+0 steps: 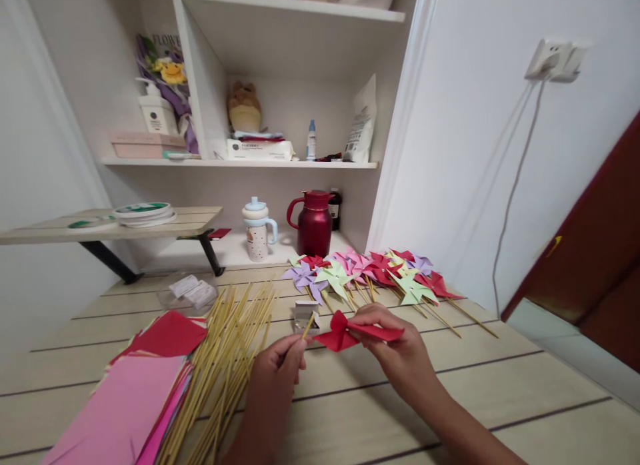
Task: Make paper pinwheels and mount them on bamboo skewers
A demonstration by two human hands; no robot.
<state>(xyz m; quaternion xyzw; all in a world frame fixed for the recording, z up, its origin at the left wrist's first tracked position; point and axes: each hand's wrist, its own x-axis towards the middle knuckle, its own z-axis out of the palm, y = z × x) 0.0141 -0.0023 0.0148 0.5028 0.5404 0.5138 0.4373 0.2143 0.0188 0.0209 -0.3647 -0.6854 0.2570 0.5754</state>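
Left of the left hand [278, 362] lay colored paper sheets [123, 392], then loose sticks [225, 352]. That hand pinched one stick [309, 324] between thumb and finger, just left of the folded red paper [338, 334] that the right hand [395, 348] held in closed fingers; pinwheels [384, 270] lay beyond the right hand.

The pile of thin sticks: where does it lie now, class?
In the head view, the stick pile lies on the table, left of centre, between the stacked paper and the left hand.
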